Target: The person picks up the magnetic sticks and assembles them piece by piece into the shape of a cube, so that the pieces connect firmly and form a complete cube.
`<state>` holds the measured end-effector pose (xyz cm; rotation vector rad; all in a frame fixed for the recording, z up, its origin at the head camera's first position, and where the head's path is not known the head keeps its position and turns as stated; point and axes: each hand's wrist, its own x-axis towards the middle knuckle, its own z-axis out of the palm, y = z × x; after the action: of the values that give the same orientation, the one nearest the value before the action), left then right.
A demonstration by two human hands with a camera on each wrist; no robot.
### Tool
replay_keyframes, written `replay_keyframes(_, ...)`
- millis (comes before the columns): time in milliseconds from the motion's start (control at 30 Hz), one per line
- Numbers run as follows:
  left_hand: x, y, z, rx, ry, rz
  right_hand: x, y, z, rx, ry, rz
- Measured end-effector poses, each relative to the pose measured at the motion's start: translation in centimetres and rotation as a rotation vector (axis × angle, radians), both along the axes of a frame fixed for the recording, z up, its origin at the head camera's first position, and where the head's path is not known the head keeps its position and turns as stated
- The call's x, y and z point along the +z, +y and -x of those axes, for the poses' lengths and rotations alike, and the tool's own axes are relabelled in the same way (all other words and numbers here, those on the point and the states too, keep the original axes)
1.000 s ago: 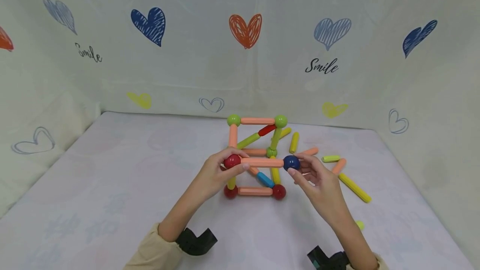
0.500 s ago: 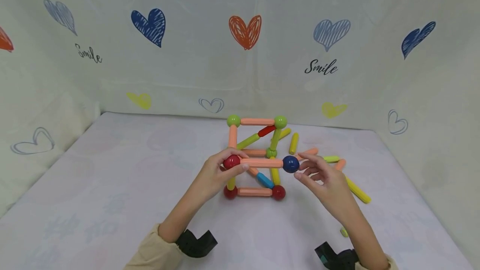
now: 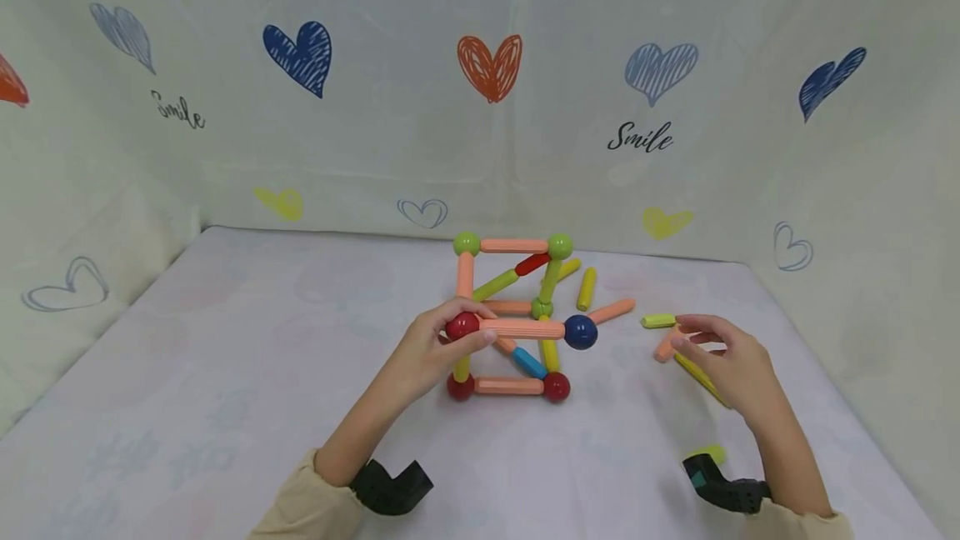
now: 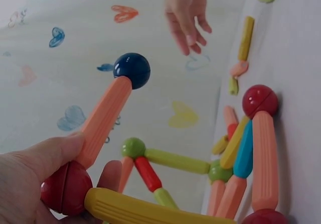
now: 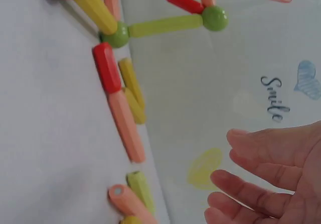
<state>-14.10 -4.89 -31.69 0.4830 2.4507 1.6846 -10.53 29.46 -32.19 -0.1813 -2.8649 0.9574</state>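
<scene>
My left hand [image 3: 426, 348] pinches a red ball [image 3: 462, 326] at the near upper left corner of a frame of magnetic rods and balls. Its thumb lies along a salmon rod [image 3: 522, 328] that ends in a blue ball [image 3: 581, 332]. A yellow rod [image 4: 150, 206] runs from the red ball to the lower part of the frame. Over the loose rods at the right, my right hand [image 3: 731, 358] hangs with fingers loosely bent and nothing between them. Nearest to it in the head view are a short salmon rod [image 3: 664, 347] and a yellow-green rod [image 3: 658, 321].
Green balls [image 3: 559, 246] form the frame's far corners, and red balls [image 3: 556, 387] its near bottom corners. Loose on the table [image 3: 225, 407] lie a long yellow rod [image 3: 699, 377], a short yellow rod [image 3: 587, 288] and a yellow-green piece [image 3: 708, 452] by the right wrist.
My right hand has let go of the blue ball and moved right, over the loose rods. My left hand keeps its hold on the red ball, and the frame stands as before.
</scene>
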Motion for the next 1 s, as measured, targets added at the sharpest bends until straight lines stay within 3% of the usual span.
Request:
replay_keyframes(100, -0.1, -0.1, 0.0, -0.005, -0.003, 0.000, -1.7, 2.3, 0.7, -0.047, -0.115, 0.017)
replay_keyframes(233, 0.0, -0.2, 0.0, -0.011, -0.002, -0.004, -6.7, 7.2, 2.6, -0.090, -0.156, -0.012)
replay_keyframes(333, 0.0, -0.2, 0.0, -0.009, -0.003, -0.002, -7.9, 8.7, 2.9, -0.096, -0.192, -0.013)
replay_keyframes(467, 0.0, -0.2, 0.0, -0.007, 0.000, 0.005, -5.3, 6.8, 1.7, -0.114, -0.267, 0.001)
replay_keyframes(567, 0.0, -0.1, 0.0, 0.000, -0.003, 0.010, -4.3, 6.1, 1.3, -0.111, -0.297, 0.023)
replay_keyframes(1000, 0.1, -0.1, 0.0, -0.020, 0.006, 0.005, -4.7, 5.9, 1.3, -0.128, -0.385, 0.059)
